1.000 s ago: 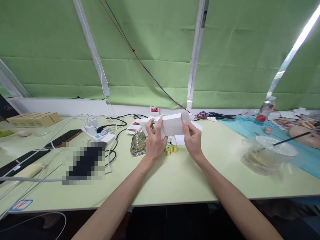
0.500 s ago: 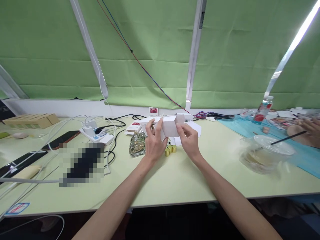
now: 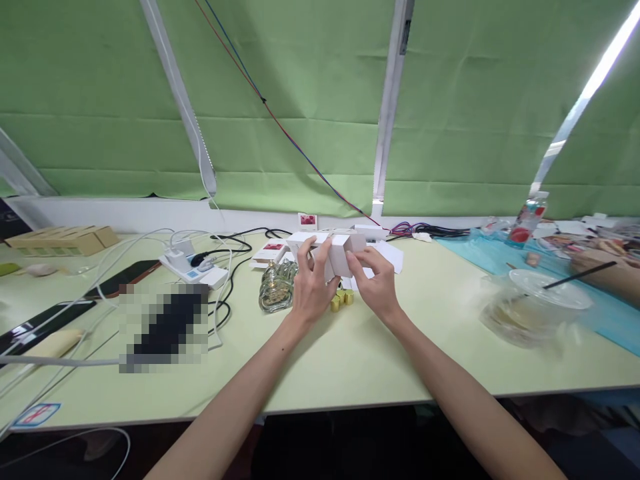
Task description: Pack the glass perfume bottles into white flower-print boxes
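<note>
Hands have drawn closer together on the white box.

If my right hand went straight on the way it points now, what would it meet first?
Your right hand would most likely meet the white box first; it seems to touch the box's right end, though depth is unclear.
</note>
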The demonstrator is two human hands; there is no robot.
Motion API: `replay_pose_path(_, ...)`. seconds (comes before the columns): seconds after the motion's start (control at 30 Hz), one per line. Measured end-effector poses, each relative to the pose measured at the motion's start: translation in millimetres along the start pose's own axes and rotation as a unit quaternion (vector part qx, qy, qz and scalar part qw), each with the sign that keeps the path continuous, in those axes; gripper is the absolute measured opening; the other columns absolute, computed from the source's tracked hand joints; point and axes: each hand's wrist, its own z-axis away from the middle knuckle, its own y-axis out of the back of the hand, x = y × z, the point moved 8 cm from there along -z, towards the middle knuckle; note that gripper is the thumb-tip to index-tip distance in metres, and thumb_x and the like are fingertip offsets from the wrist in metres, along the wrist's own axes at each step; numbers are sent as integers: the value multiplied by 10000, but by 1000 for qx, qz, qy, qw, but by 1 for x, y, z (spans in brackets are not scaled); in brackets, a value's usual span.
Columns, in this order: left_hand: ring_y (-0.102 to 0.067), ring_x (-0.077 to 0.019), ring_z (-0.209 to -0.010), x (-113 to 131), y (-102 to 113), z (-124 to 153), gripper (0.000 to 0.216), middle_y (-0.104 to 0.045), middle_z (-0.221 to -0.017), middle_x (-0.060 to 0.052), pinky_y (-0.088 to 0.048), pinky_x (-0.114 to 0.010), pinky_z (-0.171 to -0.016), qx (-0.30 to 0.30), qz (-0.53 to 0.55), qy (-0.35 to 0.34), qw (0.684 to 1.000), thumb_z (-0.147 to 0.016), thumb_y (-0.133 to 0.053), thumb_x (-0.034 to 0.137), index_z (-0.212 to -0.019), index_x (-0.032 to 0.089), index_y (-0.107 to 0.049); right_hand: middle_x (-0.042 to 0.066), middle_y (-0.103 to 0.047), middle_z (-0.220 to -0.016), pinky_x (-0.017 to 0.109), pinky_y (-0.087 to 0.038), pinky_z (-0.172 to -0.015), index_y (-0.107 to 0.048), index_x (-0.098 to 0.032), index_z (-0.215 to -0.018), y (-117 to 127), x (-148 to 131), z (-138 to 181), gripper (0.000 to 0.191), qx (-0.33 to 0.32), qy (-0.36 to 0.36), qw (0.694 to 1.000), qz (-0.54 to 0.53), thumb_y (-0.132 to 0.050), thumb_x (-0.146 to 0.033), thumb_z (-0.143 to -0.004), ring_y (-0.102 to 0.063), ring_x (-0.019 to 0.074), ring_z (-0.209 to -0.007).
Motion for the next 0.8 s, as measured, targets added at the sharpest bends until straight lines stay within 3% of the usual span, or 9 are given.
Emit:
replay_pose_path(0.2, -524, -324, -1276, -1, 0, 0, 745, -395, -1462, -174, -591, -319, -704, -3, 17, 11, 1000, -800, -622, 138, -1486, 251, -357, 75, -706, -929, 354, -537, -776, -710, -234, -962, 4, -15, 3, 148, 24, 59, 997, 37, -585, -307, -928, -660, 211, -857)
replay_pose_path(0.33, -489, -337, -1324, 0, 2, -1, 777, -401, -1465, -174, -597, -346, -760, 3, 26, 1, 1000, -773, -630, 102, -1480, 252, -345, 97, -718, -1099, 380, -553, -815, -658, -249, -1156, 7, -16, 7, 254, 45, 85, 993, 65, -565, -283, -922, -667, 238, -976)
replay_pose_path(0.43, -479, -333, -1349, 2, 2, -1, 769, -399, -1480, -179, -592, -381, -831, 1, 37, -15, 999, -792, -644, 110, -1474, 264, -325, 102, -694, -1168, 383, -560, -807, -594, -267, -1257, 11, -14, 10, 348, 74, 83, 991, 77, -564, -287, -911, -662, 226, -942)
replay_pose_path(0.63, -450, -317, -1400, 7, -1, 0, 737, -394, -1516, -188, -553, -450, -951, -13, 87, -44, 995, -857, -660, 186, -1471, 281, -264, 28, -640, -860, 319, -562, -642, -557, -262, -1238, 13, -16, 12, 330, 92, 89, 991, 42, -580, -285, -909, -609, 165, -712)
replay_pose_path(0.8, -399, -310, -1445, 5, -5, 1, 743, -417, -1517, -171, -489, -493, -1052, -16, 135, -47, 990, -860, -636, 184, -1485, 275, -246, 14, -632, -815, 293, -564, -617, -585, -232, -1086, 11, -18, 13, 169, 88, 107, 990, 34, -565, -289, -928, -615, 148, -699)
